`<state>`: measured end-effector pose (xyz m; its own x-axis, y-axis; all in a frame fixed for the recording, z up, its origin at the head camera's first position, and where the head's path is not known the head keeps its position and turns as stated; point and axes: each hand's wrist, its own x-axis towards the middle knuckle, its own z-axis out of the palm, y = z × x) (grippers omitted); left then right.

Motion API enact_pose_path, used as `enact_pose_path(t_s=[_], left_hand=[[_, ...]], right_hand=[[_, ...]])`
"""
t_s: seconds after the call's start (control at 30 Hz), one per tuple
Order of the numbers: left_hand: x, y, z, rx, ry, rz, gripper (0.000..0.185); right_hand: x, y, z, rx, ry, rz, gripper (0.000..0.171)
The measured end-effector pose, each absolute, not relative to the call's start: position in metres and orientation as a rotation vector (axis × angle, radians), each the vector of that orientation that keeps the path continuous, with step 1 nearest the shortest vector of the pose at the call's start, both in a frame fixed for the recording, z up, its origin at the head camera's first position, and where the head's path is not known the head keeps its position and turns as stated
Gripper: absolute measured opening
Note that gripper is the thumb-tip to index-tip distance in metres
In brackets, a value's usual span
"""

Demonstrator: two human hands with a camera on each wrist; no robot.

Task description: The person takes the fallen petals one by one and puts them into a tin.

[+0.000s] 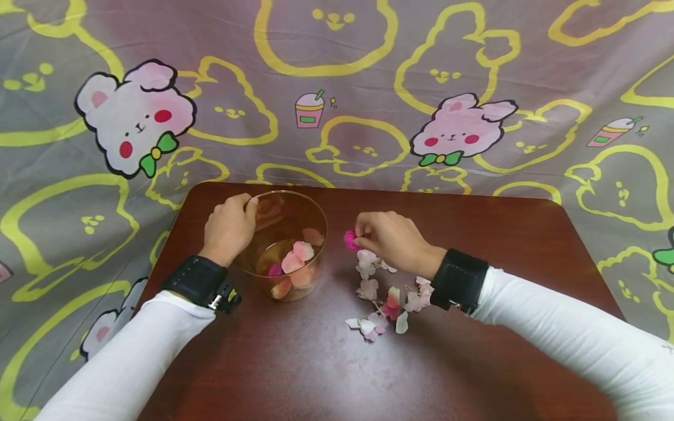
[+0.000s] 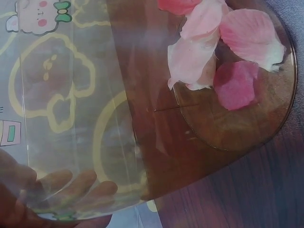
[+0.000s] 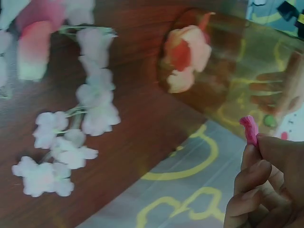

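My left hand (image 1: 229, 228) grips the rim of a see-through amber bucket (image 1: 281, 219), thumb over the edge and fingers spread along the outside of the wall in the left wrist view. Pale pink petals (image 1: 295, 258) and a magenta petal (image 2: 236, 85) lie at the bottom of it. To the right of the bucket, above the table, my right hand (image 1: 397, 237) pinches a magenta petal (image 1: 350, 240) between thumb and fingertips; the right wrist view shows this petal (image 3: 249, 129) folded at the fingertips.
A sprig of pale pink artificial blossoms (image 1: 367, 289) curves across the dark wooden table (image 1: 337, 374) below my right hand. Among them lie a pink-and-white petal (image 1: 391, 301) and a whitish petal (image 1: 402, 323). A cartoon-printed cloth (image 1: 363, 52) hangs behind the table's far edge.
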<state>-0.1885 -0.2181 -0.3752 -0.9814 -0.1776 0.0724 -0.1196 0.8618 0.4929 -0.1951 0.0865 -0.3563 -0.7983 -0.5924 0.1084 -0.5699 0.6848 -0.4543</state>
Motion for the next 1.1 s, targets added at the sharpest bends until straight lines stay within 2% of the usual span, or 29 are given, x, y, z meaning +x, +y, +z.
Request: enact_pose_path(t_s=[0.47,1.1], left_hand=[[-0.188,-0.217,-0.372,0.229,-2.922,-0.763,0.037],[-0.188,-0.218,-0.374,0.228,-2.924,-0.765,0.038]], right_hand=[[-0.186,0.062,-0.333,-1.03,2.779,-0.899,0.013],[-0.182,0.033,-0.332,-1.018,2.714,-0.828,0.011]])
